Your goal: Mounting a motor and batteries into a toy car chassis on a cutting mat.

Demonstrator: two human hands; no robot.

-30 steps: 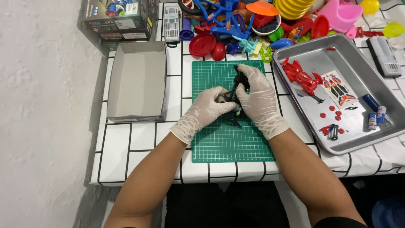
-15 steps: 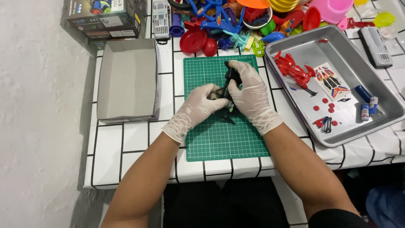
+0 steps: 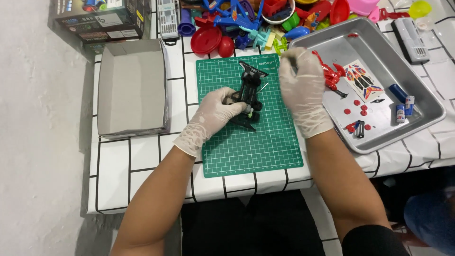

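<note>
Your left hand (image 3: 215, 114), in a pale glove, sits near the middle of the frame with its fingers curled around the lower end of a black toy car chassis (image 3: 248, 95), pinning it against the green cutting mat (image 3: 246, 142). The chassis lies lengthwise in the upper half of the mat, its far end pointing toward the top of the frame, and a thin metal rod (image 3: 262, 87) sticks out of its right side. Your right hand (image 3: 303, 87), also gloved, is lifted just to the right of the chassis and clear of it, over the mat's upper right corner; its fingers are bent loosely inward, and you cannot tell from this view whether they pinch anything small. To the right of that hand lies a metal tray (image 3: 426, 118) holding red plastic parts (image 3: 329, 73), a sticker sheet (image 3: 362, 83), small red discs and two small batteries (image 3: 405, 106). An empty grey cardboard box lid (image 3: 130, 90) rests at the upper left, well apart from the mat, and a heap of coloured plastic toys (image 3: 256, 21) crowds the top edge.
</note>
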